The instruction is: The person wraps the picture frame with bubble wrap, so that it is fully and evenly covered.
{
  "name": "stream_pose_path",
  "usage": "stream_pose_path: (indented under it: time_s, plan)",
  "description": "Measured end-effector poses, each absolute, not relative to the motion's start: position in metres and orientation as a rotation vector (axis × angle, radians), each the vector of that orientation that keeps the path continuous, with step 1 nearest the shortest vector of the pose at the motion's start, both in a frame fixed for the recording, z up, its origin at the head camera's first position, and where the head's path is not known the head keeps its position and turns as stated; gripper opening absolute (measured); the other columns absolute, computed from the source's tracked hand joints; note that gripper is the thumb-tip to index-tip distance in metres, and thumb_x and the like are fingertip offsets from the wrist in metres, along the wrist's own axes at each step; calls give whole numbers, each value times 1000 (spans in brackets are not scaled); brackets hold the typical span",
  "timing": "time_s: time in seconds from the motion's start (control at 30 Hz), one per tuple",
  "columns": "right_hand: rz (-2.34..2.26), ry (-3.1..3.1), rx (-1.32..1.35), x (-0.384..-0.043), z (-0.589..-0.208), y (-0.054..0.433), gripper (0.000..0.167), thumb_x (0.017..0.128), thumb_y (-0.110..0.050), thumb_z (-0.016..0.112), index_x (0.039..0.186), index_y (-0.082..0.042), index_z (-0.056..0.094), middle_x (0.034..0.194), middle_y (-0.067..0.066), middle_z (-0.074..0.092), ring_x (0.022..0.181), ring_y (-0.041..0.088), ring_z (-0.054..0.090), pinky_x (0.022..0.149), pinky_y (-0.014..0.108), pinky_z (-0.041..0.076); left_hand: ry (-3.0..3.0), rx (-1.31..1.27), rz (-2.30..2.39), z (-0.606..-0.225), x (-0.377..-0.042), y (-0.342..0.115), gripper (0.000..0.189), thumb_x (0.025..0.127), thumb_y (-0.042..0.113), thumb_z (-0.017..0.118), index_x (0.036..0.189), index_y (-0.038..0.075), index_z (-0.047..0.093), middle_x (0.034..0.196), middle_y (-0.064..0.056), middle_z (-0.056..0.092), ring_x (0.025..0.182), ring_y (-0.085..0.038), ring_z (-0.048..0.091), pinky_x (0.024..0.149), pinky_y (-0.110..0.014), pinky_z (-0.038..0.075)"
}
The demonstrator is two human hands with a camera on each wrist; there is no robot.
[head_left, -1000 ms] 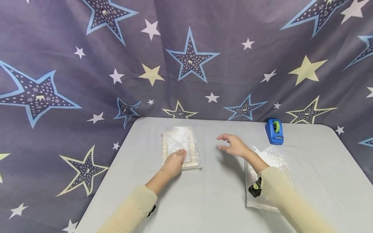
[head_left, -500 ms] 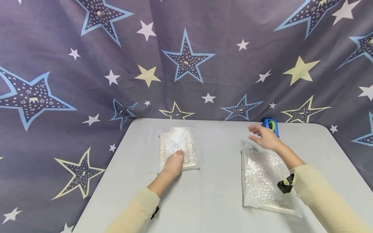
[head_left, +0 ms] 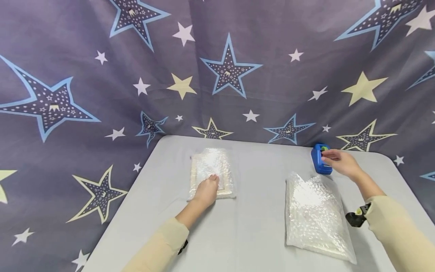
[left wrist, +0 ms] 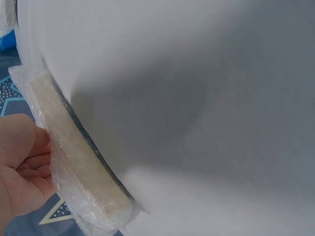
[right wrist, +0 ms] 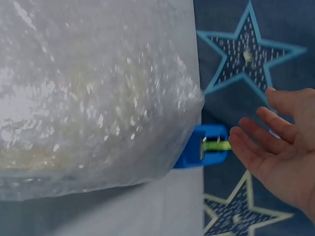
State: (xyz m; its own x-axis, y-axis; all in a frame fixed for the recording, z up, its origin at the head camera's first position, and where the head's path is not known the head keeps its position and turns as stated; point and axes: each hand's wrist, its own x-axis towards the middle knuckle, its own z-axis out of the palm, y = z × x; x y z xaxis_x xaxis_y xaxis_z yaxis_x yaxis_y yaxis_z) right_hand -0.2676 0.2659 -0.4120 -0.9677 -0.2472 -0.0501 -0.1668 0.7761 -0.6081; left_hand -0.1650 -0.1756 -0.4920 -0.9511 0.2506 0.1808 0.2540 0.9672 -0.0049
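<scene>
My left hand (head_left: 206,190) presses its fingertips on a bubble-wrapped flat package (head_left: 201,162), which looks like a light wooden frame, at the left of the table. In the left wrist view the bent fingers of the left hand (left wrist: 22,169) meet the wrap's face, and the package (left wrist: 81,152) shows its pale edge. At the back right my right hand (head_left: 343,164) reaches over a blue tape dispenser (head_left: 318,166) with a green roll. In the right wrist view the right hand (right wrist: 283,147) has relaxed, spread fingers and holds nothing; the dispenser (right wrist: 189,150) is partly hidden.
A larger bubble-wrapped package (head_left: 314,219) lies on the right of the grey-white table (head_left: 256,211), just in front of the dispenser. Behind the table hangs a dark curtain (head_left: 261,90) with stars, close to the table's back edge.
My right hand has moved right, from the middle of the table across the larger package to the tape dispenser. My left hand has stayed on the smaller package.
</scene>
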Motion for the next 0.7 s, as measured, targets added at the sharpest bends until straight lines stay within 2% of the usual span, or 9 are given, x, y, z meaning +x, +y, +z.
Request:
stream_pose_path:
  time_s: [0.03, 0.1, 0.17, 0.23, 0.33, 0.47, 0.6, 0.7]
  plan:
    - [-992, 2813, -284, -269, -414, 270, 51, 101, -28, 48, 131, 13, 47, 127, 37, 53, 103, 41, 62, 81, 40, 57, -2927, -379, -21, -493, -166, -176, 29, 85, 0, 61, 114, -4, 65, 120, -16, 68, 112, -28, 67, 90, -35, 58]
    - [-1090, 2753, -200, -270, -418, 276, 54, 101, -29, 45, 134, 14, 43, 131, 38, 48, 91, 17, 67, 79, 30, 58, -2925, -377, -18, -492, -166, -176, 29, 85, 0, 61, 114, -4, 65, 119, -15, 69, 112, -28, 67, 89, -35, 58]
    - [-1221, 2687, -127, -272, -423, 281, 55, 101, -28, 44, 135, 16, 40, 119, 30, 59, 82, -5, 61, 76, 20, 58, -2928, -368, -25, -491, -166, -176, 29, 85, 0, 61, 114, -4, 66, 119, -15, 69, 111, -28, 67, 89, -35, 59]
    - [-1328, 2643, -66, -274, -429, 283, 56, 102, -27, 44, 135, 17, 38, 105, 13, 66, 76, -19, 51, 75, 16, 58, -2930, -360, -36, -491, -166, -176, 29, 85, 1, 62, 113, -4, 66, 118, -15, 69, 110, -28, 68, 88, -36, 59]
    - [-1446, 2590, 74, -276, -438, 287, 59, 101, -29, 43, 137, 18, 36, 92, -15, 59, 73, -18, 54, 72, 15, 58, -2926, -357, -54, -491, -165, -176, 27, 86, 2, 62, 112, -4, 66, 118, -15, 69, 107, -29, 68, 86, -37, 59]
    - [-1482, 2556, 244, -279, -448, 289, 58, 101, -29, 42, 139, 15, 35, 86, -20, 57, 69, -16, 53, 72, 16, 58, -2920, -367, -57, -493, -166, -177, 26, 85, 3, 63, 110, -4, 67, 117, -15, 70, 106, -29, 69, 84, -37, 60]
    - [-1510, 2560, 353, -282, -459, 287, 53, 100, -23, 44, 137, 14, 38, 74, -25, 53, 64, -15, 53, 65, 15, 55, -2917, -374, -37, -492, -166, -177, 24, 85, 4, 65, 107, -3, 67, 115, -14, 70, 104, -28, 70, 83, -36, 60]
    - [-1408, 2662, 380, -285, -467, 286, 48, 98, -21, 47, 132, 13, 45, 71, -20, 55, 61, -12, 51, 59, 14, 52, -2913, -380, -20, -492, -166, -178, 23, 85, 5, 66, 106, -2, 67, 114, -14, 71, 103, -28, 70, 83, -36, 60]
